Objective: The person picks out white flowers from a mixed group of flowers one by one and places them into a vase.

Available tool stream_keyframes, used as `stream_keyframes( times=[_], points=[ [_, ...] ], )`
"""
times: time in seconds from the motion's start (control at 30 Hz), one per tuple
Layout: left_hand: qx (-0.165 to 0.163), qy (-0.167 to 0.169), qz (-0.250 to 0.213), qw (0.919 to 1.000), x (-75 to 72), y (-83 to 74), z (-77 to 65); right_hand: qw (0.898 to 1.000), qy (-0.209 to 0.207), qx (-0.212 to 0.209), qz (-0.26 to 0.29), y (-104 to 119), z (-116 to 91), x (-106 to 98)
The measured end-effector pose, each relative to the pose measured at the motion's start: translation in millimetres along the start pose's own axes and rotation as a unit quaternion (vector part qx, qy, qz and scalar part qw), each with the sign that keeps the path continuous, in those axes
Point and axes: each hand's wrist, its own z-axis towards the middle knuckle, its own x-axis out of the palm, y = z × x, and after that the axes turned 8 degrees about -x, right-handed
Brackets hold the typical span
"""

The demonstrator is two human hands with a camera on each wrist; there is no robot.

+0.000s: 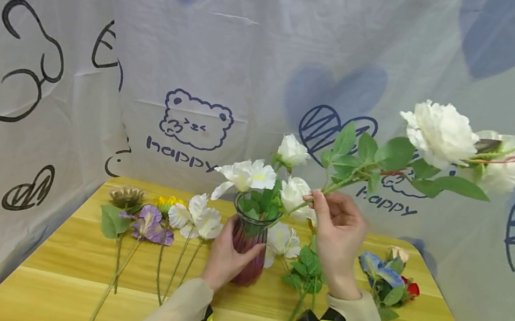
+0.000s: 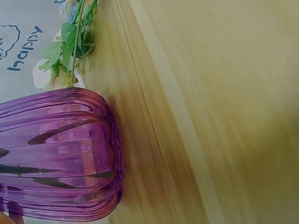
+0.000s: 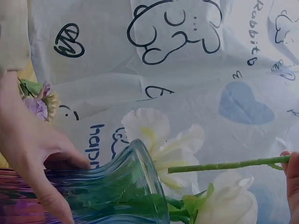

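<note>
A ribbed glass vase (image 1: pixel 250 234), purple below and blue-green toward its flared rim, stands on the table. My left hand (image 1: pixel 231 257) grips its side, thumb on the near face. Several white flowers (image 1: pixel 248 174) stick out of its mouth, and dark stems show through the purple glass (image 2: pixel 60 154). Between thumb and fingers, my right hand (image 1: pixel 339 233) pinches the green stem of a long white flower branch (image 1: pixel 441 135), which leans up to the right. In the right wrist view, the cut end of that stem (image 3: pixel 224 165) appears close to the vase rim.
On the wooden table (image 1: pixel 52 269), purple flowers (image 1: pixel 150 224), a yellow flower (image 1: pixel 169 203) and white flowers (image 1: pixel 196 218) lie left of the vase. Green leafy stems (image 1: pixel 306 270) lie to its right, blue flowers (image 1: pixel 380 269) and a red flower (image 1: pixel 411 289) farther right. A printed cloth (image 1: pixel 251 62) hangs behind.
</note>
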Motion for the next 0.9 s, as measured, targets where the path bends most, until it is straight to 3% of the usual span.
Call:
stream_keyframes(
  times=[0.13, 0.3, 0.6, 0.9],
  points=[
    [-0.001, 0.001, 0.000, 1.0000, -0.6, -0.1, 0.6, 1.000, -0.013, -0.020, -0.011, -3.4, 1.4, 12.0],
    [-0.002, 0.002, -0.002, 1.0000, -0.7, -1.0, 1.4, 0.999, -0.006, -0.008, -0.034, -10.8, -4.8, 22.4],
    [0.017, 0.002, 0.001, 0.9999, 0.1, 0.0, 2.7, 0.995, 0.052, -0.020, -0.087, -12.8, -14.8, 31.4],
    [0.011, -0.002, 0.006, 0.9999, 0.1, 0.5, 2.2, 0.978, 0.123, 0.032, -0.168, -2.7, -21.3, 32.8]
  ],
)
